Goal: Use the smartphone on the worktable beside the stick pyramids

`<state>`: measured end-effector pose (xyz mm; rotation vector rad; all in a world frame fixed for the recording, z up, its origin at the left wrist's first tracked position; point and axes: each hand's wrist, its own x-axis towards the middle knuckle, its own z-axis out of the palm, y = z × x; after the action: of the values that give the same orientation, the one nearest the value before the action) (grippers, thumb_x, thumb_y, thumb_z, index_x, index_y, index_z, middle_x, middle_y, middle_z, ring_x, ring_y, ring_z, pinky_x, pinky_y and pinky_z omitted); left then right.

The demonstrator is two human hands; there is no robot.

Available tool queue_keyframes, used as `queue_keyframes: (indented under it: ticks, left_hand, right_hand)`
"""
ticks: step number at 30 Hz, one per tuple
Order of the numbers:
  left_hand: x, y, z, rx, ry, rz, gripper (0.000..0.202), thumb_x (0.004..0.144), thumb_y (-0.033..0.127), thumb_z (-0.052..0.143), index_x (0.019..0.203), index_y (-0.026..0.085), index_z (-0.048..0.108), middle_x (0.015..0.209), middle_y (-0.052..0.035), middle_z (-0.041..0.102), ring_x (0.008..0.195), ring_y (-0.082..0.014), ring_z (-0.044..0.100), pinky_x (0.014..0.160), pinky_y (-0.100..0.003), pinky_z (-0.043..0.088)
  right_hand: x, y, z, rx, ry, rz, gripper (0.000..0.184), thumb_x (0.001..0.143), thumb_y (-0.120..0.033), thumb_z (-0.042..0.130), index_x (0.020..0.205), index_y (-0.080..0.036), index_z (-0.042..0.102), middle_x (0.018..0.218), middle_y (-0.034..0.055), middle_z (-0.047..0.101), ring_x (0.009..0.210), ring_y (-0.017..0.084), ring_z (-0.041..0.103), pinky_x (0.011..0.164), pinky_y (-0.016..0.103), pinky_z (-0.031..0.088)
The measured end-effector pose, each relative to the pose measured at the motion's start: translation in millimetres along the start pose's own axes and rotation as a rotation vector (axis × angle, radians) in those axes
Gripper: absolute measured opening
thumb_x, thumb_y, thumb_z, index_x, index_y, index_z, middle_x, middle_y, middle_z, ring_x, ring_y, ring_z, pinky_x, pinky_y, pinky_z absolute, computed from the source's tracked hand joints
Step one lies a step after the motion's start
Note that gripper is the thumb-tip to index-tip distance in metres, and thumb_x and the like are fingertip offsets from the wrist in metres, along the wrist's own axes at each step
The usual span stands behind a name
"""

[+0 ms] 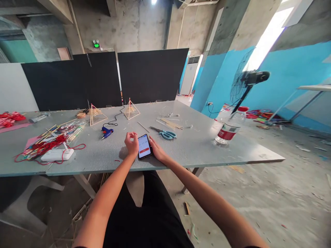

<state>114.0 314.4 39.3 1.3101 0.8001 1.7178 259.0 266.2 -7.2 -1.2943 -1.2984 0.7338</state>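
My left hand (132,144) curls beside the left edge of a black-framed smartphone (144,146), fingers bent toward the palm; whether they pinch anything, I cannot tell. My right hand (156,150) lies along the phone's right edge, fingers close together, their grip hidden from view. The phone sits between my hands, lit screen facing up, its dark digits too small to read above a red bar. My forearms run out of frame at the bottom.

The long, grey-topped table (196,148) ends just below my wrists; its left end is cut off. A stretch of tabletop runs from my right hand to a clear plastic bottle (227,132) with a red cap and a red-and-white label, near the right end. Closer in, beyond my right hand, lie scissors (167,134) with looped blue-grey handles and dark blades, with flat, pale wooden strips (171,124) behind them.

Beyond my left hand, a glossy blue glue gun (107,132) rests near two pyramid frames of thin wooden sticks, one left (92,115) and one right (129,107). Farther left, tangled red yarn (55,142) partly covers a heap of wrappers hard to tell apart, beside a smooth white plastic device (57,155). Matte black panels (152,75) stand behind the table.
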Motion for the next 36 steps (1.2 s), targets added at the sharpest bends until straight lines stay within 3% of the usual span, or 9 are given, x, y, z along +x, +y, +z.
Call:
queue_keyframes:
  ticks: [3,8,12,15,18,23,28,33,36]
  left_hand:
    - [28,0,-7.3,-0.010,0.027,-0.001,0.014,0.084,0.015,0.060,0.074,0.025,0.058,0.085,0.0001,0.066,0.095,-0.0202,0.061,0.090,-0.027,0.042]
    - [99,6,-25.5,-0.021,0.009,-0.011,0.015,0.084,0.016,0.061,0.072,0.024,0.057,0.077,0.0014,0.067,0.076,-0.0160,0.061,0.077,-0.024,0.043]
    - [134,9,-40.2,0.004,-0.116,0.065,0.014,0.082,0.018,0.060,0.069,0.022,0.056,0.072,0.0003,0.067,0.065,-0.0146,0.057,0.068,-0.025,0.042]
    - [135,3,-44.8,0.007,-0.231,0.080,0.013,0.083,0.022,0.061,0.071,0.022,0.056,0.066,0.0010,0.064,0.060,-0.0145,0.055,0.063,-0.026,0.041]
    - [128,-15,-50.6,0.041,-0.281,0.013,0.016,0.086,0.031,0.066,0.075,0.022,0.057,0.062,0.0018,0.061,0.058,-0.0147,0.053,0.063,-0.027,0.042]
    - [119,-51,-78.4,0.181,-0.280,-0.031,0.025,0.089,0.039,0.066,0.071,0.022,0.059,0.060,0.0003,0.057,0.059,-0.0152,0.051,0.062,-0.028,0.041]
    - [112,-55,-97.7,0.215,-0.299,-0.098,0.028,0.096,0.040,0.059,0.073,0.023,0.053,0.058,0.0024,0.050,0.052,-0.0140,0.044,0.053,-0.028,0.037]
    - [102,-42,-99.7,0.317,-0.414,-0.199,0.021,0.097,0.037,0.059,0.079,0.025,0.057,0.059,0.0020,0.049,0.051,-0.0148,0.044,0.051,-0.031,0.033]
    - [102,-34,-96.0,0.335,-0.362,-0.262,0.023,0.097,0.039,0.058,0.079,0.026,0.057,0.056,0.0035,0.044,0.048,-0.0135,0.038,0.048,-0.030,0.027]
  right_hand:
    - [-1,3,7,-0.292,-0.077,-0.018,0.077,0.102,-0.070,0.028,0.163,-0.022,0.032,0.168,0.0102,0.030,0.154,0.031,0.030,0.126,0.051,0.020]
    - [-2,-2,22,-0.555,-0.211,-0.099,0.074,0.106,-0.058,0.026,0.167,-0.017,0.014,0.167,0.0191,0.030,0.154,0.035,0.027,0.122,0.057,0.022]
    - [9,-19,28,-0.610,-0.382,-0.126,0.077,0.107,-0.059,0.018,0.167,-0.015,-0.004,0.170,0.0197,0.019,0.159,0.031,0.010,0.124,0.057,0.017]
    - [20,-29,28,-0.514,-0.533,-0.076,0.083,0.106,-0.065,0.019,0.165,-0.017,-0.014,0.173,0.0159,0.001,0.160,0.031,-0.004,0.126,0.059,0.009]
    - [26,-32,21,-0.390,-0.663,-0.058,0.085,0.105,-0.066,0.023,0.162,-0.023,-0.024,0.173,0.0109,-0.005,0.160,0.029,-0.005,0.126,0.060,0.008]
    - [25,-29,-6,-0.329,-0.822,-0.240,0.103,0.099,-0.053,0.053,0.160,-0.027,-0.025,0.173,0.0067,-0.006,0.159,0.032,-0.002,0.127,0.062,0.014]
    - [17,-29,-8,-0.326,-0.761,-0.360,0.109,0.094,-0.031,0.061,0.161,-0.026,-0.024,0.173,0.0056,-0.001,0.158,0.036,0.005,0.128,0.060,0.022]
    - [5,-27,9,-0.410,-0.634,-0.169,0.096,0.099,-0.029,0.052,0.165,-0.026,-0.018,0.172,0.0069,0.013,0.158,0.036,0.013,0.125,0.063,0.032]
    - [2,-26,13,-0.401,-0.661,-0.098,0.096,0.100,-0.032,0.050,0.163,-0.030,-0.022,0.172,0.0050,0.012,0.158,0.037,0.014,0.121,0.069,0.035]
